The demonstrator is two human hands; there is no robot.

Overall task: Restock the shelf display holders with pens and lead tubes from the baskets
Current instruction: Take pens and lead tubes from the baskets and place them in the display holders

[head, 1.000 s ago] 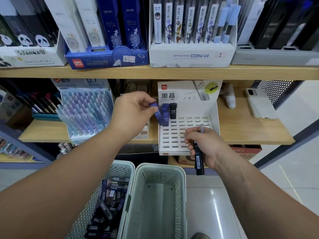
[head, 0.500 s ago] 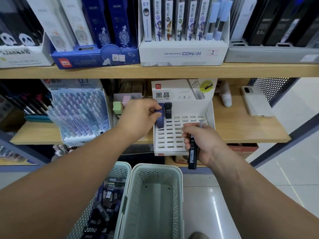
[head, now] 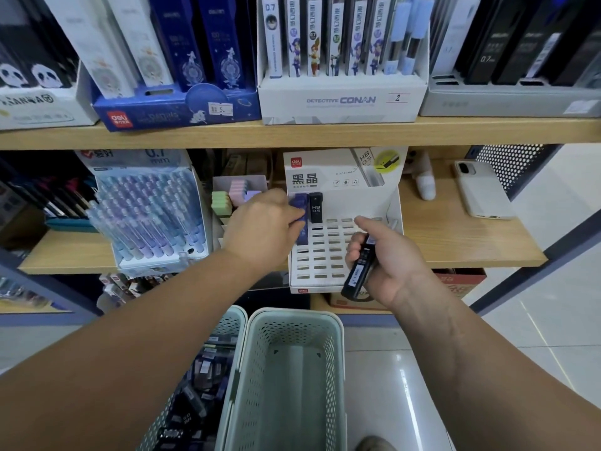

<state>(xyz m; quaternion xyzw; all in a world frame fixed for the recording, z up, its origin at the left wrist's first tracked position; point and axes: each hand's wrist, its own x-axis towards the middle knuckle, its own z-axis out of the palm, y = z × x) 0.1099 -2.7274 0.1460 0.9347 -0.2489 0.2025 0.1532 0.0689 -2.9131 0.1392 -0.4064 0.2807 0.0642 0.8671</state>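
Observation:
A white slotted display holder for lead tubes stands on the middle shelf. In its top-left slots stand blue lead tubes and one black HB 0.5 tube. My left hand pinches a blue tube at the holder's left column. My right hand hovers over the holder's right side and grips a black lead tube that points down toward me. Below, the left basket holds several lead tubes; the right basket shows no contents.
A full pen display stands left of the holder, with pastel erasers between them. A white phone lies on the shelf at the right. The upper shelf carries boxed pen displays. Glossy floor lies to the right.
My left hand has dropped slightly and pushed blue tubes into the holder's left slots. My right hand has moved up over the slots with its black tube.

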